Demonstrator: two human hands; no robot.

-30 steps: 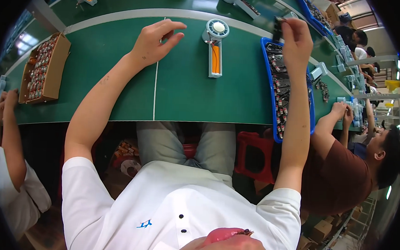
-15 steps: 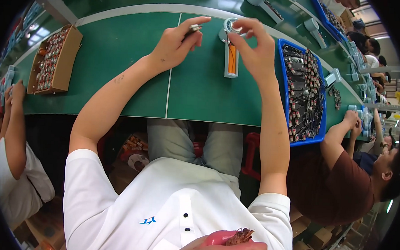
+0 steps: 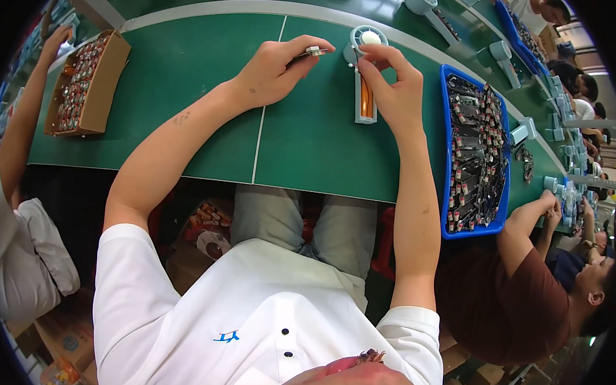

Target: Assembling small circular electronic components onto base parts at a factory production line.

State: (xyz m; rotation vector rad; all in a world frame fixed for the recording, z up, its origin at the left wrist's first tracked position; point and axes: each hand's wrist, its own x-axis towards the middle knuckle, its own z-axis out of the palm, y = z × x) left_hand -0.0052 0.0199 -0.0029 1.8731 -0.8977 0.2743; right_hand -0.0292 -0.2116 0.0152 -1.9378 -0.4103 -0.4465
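Observation:
My left hand (image 3: 278, 71) is closed around a small flat dark part with a silvery end (image 3: 315, 51), held above the table left of a light-blue handheld fan housing (image 3: 365, 120). The housing lies with its round head away from me and its handle toward me. Inside the open handle sits an orange cylindrical battery (image 3: 366, 98). My right hand (image 3: 396, 82) has thumb and forefinger pinched at the neck of the housing, where thin wires seem to run. What exactly lies between those fingertips is too small to make out.
A cardboard box (image 3: 104, 95) of small round metallic parts stands at left. On the right is a blue tray (image 3: 504, 203) full of dark circuit-board pieces. More fan housings (image 3: 500, 55) lie on the far bench. Co-workers sit on both sides, one in a brown sleeve (image 3: 526, 281).
My right fingers have come together at the housing's neck. The left hand has turned its part flatter and moved slightly right. At left, a co-worker's arm has reached farther forward.

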